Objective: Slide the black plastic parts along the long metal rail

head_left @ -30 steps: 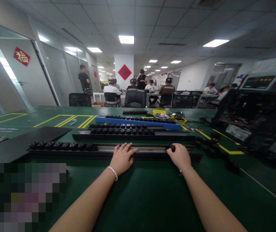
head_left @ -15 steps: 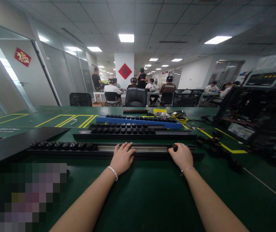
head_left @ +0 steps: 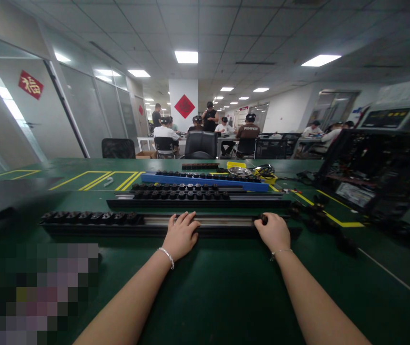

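Your hands are both at the long black rail (head_left: 233,233) that lies across the middle of the frame on the green table (head_left: 205,302). Your left hand (head_left: 181,237), just left of the frame's centre, is spread and loose, its fingers laid over the rail and gripping nothing that shows. Your right hand (head_left: 275,232), right of centre, is closed in a pinch on a small black piece (head_left: 264,219) at the pale channel (head_left: 228,221) along the rail's top. Whether that piece is seated in the channel or held just above it, I can't tell — your fingers hide its underside.

The step in hand looks like handling this single piece at the right part of the rail, with the left hand probably steadying. A row of black pieces (head_left: 97,218) already stands along the rail at the left of the frame; between that row and your right hand the channel is bare, apart from where your left fingers cover it.

The next move, I'd judge, calls for keeping the pinch square to the channel and the rail still under light pressure. Mind your left fingers — they lie between the piece and the row, so any leftward travel would need them lifted clear.

A second rail (head_left: 258,203) with its own pieces sits just beyond, a blue tray (head_left: 226,182) behind that, and loose black parts (head_left: 314,215) lie right of your right hand.
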Action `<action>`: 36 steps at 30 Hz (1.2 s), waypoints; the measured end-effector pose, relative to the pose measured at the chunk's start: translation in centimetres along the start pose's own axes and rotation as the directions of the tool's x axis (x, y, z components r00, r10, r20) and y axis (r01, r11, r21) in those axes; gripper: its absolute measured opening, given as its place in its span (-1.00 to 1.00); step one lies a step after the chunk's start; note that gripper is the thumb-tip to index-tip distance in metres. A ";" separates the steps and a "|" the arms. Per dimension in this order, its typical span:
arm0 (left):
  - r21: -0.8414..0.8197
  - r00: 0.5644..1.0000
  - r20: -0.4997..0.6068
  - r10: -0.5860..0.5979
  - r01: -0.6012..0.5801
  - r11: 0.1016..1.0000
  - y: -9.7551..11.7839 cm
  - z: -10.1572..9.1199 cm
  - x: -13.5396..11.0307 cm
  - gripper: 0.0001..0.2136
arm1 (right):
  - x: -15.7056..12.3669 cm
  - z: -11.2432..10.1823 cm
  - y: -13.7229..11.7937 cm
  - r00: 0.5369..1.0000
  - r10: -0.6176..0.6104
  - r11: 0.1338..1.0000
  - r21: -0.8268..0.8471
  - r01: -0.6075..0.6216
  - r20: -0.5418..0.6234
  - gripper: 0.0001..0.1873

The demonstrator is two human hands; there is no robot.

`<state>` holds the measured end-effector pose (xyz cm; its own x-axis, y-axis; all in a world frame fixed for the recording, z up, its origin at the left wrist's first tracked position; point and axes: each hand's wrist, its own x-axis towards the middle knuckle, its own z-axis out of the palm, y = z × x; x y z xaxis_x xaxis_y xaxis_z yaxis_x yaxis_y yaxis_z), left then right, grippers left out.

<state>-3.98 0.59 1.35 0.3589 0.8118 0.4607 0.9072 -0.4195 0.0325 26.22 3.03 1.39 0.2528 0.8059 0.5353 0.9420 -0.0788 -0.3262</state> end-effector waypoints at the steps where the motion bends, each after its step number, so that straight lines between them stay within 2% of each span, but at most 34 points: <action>1: -0.002 1.000 -0.004 0.000 0.000 1.000 0.0 0.0 0.0 -0.76 | 0.0 0.0 0.0 1.000 0.001 1.000 -0.003 -0.001 -0.001 -0.66; 16: -0.011 1.000 0.000 0.003 -0.003 1.000 -0.1 0.2 0.0 -0.75 | -0.1 -0.4 1.3 0.996 0.064 0.996 -0.061 -0.068 -0.058 -0.62; 23: -0.014 1.000 0.011 0.001 -0.001 1.000 -0.1 0.1 0.0 -0.75 | -0.3 -0.8 1.0 0.992 0.123 0.987 -0.101 -0.125 -0.029 -0.61; 31: -0.009 1.000 0.007 0.001 -0.001 1.000 0.0 0.1 0.0 -0.75 | -0.4 -0.2 1.1 0.989 0.128 0.986 -0.094 -0.135 -0.076 -0.55; 36: -0.013 1.000 0.006 0.000 0.000 1.000 0.0 0.0 0.0 -0.76 | -0.3 -0.3 1.4 0.981 0.174 0.978 -0.100 -0.182 -0.081 -0.54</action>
<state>-3.95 0.60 1.34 0.3604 0.8143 0.4551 0.9043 -0.4246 0.0436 27.55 2.54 1.02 0.4300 0.7299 0.5313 0.8976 -0.2823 -0.3387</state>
